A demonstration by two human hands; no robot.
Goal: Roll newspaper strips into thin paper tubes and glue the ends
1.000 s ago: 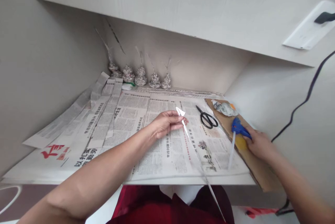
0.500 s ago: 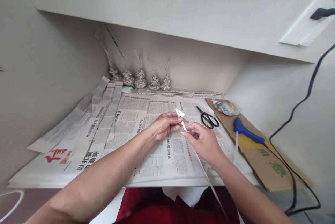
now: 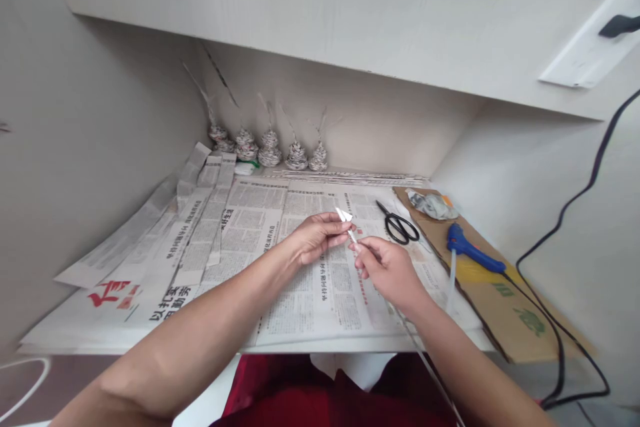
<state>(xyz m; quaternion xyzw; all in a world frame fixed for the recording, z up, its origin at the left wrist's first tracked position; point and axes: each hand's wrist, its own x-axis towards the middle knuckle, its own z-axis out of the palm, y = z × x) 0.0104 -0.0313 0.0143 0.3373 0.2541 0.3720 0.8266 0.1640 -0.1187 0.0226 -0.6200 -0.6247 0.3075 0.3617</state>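
A thin rolled paper stick (image 3: 353,236) runs between my two hands, its flared white tip showing above the left fingers. My left hand (image 3: 325,237) pinches it just below that tip. Close beside, my right hand (image 3: 383,267) is closed around the stick lower down, thumb against the fingers. The stick's long tail slants down past my right forearm toward my lap. Both hands are above the newspaper sheets (image 3: 295,307) on the table. Black-handled scissors (image 3: 400,227) lie just right of my hands.
Several woven paper gourd shapes (image 3: 270,149) stand at the back wall, near a row of thin paper sticks (image 3: 350,178). Cut newspaper strips (image 3: 195,227) lie left. On cardboard (image 3: 510,307) at right rests a blue glue gun (image 3: 473,252) with its cord. An overhanging panel (image 3: 320,20) is above.
My right hand has turned and its grip on the stick has shifted. The stick's tail has swung to the right, and its flared tip has turned slightly.
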